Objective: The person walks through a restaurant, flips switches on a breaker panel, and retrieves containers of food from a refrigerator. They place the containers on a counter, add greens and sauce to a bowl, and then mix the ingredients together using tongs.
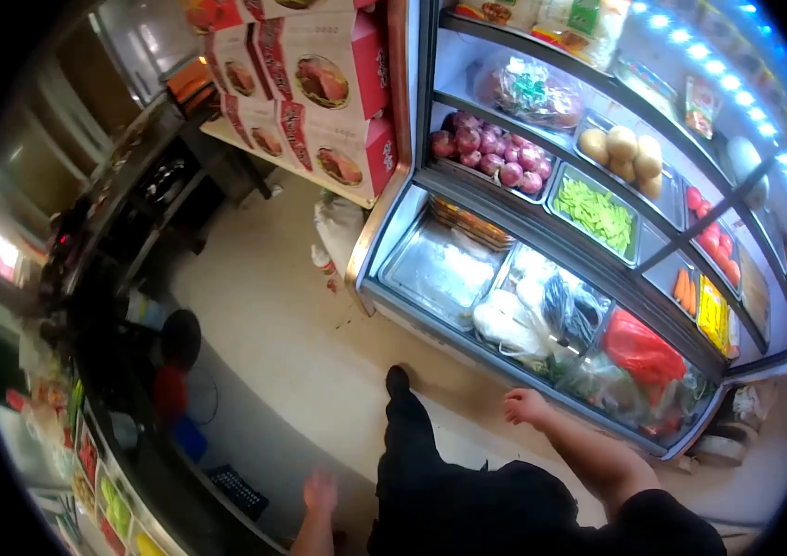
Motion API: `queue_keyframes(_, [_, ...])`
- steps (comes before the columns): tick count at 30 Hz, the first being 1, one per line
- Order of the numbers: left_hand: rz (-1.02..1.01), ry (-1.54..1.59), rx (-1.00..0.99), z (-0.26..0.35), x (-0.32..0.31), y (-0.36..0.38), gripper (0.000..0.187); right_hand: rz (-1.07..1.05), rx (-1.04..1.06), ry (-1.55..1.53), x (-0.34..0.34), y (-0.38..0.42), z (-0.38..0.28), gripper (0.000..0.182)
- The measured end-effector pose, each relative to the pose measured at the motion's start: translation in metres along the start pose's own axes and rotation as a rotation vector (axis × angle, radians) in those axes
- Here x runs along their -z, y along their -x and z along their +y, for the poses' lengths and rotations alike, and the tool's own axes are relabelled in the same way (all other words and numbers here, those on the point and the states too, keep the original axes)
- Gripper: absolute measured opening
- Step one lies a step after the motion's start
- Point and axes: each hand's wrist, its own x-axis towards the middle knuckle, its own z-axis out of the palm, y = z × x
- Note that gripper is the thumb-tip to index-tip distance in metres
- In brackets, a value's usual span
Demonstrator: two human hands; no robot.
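Observation:
My right hand (525, 407) hangs in front of the display fridge's lower edge, its fingers curled in and nothing seen in them. Nearest to it inside the fridge are a white plastic bag (510, 324) and a red plastic bag (644, 348). Over the floor at the lower left is my left hand (321, 491), smeared by motion, so its fingers cannot be made out. Neither hand touches anything that I can see. One leg in black trousers (405, 428) is stretched forward.
The fridge's middle shelf bears red onions (491, 153), cut green vegetables (595, 206) and potatoes (621, 156). Stacked printed boxes (324, 83) stand on a table beyond. A dark counter (125, 408) runs along the left, with a blue container (189, 439) beside it. Shoes (727, 440) lie at the right.

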Motion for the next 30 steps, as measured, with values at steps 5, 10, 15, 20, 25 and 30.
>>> queue_keyframes(5, [0.032,0.208,-0.205,0.185,0.076,-0.201,0.033,0.163,-0.152,-0.325,0.040,-0.074,-0.058,0.024])
queue_keyframes(10, [-0.167,0.195,-0.368,0.372,0.085,-0.326,0.039,0.302,-0.093,-0.378,0.073,-0.170,-0.116,0.032])
queue_keyframes(15, [-0.278,0.330,-0.275,0.494,0.014,-0.444,0.053,0.441,-0.052,-0.438,0.103,-0.289,-0.170,0.046])
queue_keyframes(20, [-0.090,0.484,-0.334,0.599,-0.041,-0.531,0.077,0.621,0.046,-0.703,0.165,-0.428,-0.146,0.049])
queue_keyframes(25, [-0.329,1.329,-0.548,0.651,-0.105,-0.630,0.076,0.624,0.376,-0.954,0.172,-0.444,-0.212,0.038])
queue_keyframes(30, [-0.562,1.744,-0.388,0.667,-0.091,-0.634,0.072,0.383,0.373,-1.210,0.186,-0.453,-0.224,0.050])
